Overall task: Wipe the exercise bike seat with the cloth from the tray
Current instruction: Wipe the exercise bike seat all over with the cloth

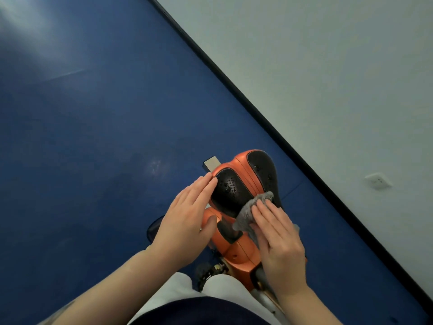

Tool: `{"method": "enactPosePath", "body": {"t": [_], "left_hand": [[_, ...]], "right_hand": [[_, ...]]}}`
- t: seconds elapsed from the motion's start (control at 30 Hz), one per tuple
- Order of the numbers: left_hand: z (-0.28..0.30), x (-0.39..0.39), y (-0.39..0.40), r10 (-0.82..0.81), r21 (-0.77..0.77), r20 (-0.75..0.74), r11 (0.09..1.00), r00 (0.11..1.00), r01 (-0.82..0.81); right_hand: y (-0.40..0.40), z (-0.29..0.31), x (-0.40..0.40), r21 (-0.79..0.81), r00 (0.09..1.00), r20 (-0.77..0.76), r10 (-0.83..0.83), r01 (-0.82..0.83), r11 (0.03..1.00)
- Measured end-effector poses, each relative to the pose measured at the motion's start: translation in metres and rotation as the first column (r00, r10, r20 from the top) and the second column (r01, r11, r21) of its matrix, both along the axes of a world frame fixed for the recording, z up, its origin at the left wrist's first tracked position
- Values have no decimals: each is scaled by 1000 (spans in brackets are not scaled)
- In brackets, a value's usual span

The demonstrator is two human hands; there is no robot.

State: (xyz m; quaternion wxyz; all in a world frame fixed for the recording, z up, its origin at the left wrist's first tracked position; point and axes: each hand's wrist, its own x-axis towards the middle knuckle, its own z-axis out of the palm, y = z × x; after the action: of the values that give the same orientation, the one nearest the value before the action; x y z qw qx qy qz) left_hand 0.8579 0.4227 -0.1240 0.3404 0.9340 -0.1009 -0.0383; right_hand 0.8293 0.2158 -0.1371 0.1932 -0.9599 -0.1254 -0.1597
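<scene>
While the grey cloth (251, 211) lay draped over the near right side of the bike seat (243, 184), the right hand (278, 245) pressed it down flat, fingers straight and close together on top, not pinching. Likely so a broad patch of cloth stayed in contact for wiping; part of the cloth stuck out past the fingertips and bunched on the left edge. The seat was orange with two black perforated pads, wide end away from the person, narrow nose toward them. Cloth covered only the lower part of the right pad and the middle channel; the rest of the pads showed bare.

The left hand (187, 216) rested flat against the seat's left flank, fingers straight and together, thumb on the orange nose below. Holding nothing; looked like bracing so the seat didn't swivel under the wiping push. Judged: wiping under way, most of the surface not yet covered by the cloth.

A grey square post end (210, 164) poked out just behind the seat's left side. The orange bike frame (236, 252) ran down below the seat. Blue floor (93, 137) all around, pale wall (328, 66) to the right with a black skirting strip (257, 109) and a white wall socket (377, 181). No tray in view.
</scene>
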Motion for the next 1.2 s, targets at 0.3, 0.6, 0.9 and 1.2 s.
{"method": "enactPosePath", "body": {"t": [0.3,0.6,0.9,1.2], "left_hand": [[-3,4,2,-18,-98,1,995,1000,18],[-3,8,3,-8,-182,9,983,1000,9],[0,12,8,-18,-195,-82,981,996,2],[7,15,10,3,-401,-225,911,974,-95]], "right_hand": [[24,4,15,38,1000,-28,9,-8,999],[54,14,40,61,999,-40,-1,3,998],[34,12,26,45,998,-63,13,-10,999],[34,8,28,8,996,-63,59,-59,998]]}}
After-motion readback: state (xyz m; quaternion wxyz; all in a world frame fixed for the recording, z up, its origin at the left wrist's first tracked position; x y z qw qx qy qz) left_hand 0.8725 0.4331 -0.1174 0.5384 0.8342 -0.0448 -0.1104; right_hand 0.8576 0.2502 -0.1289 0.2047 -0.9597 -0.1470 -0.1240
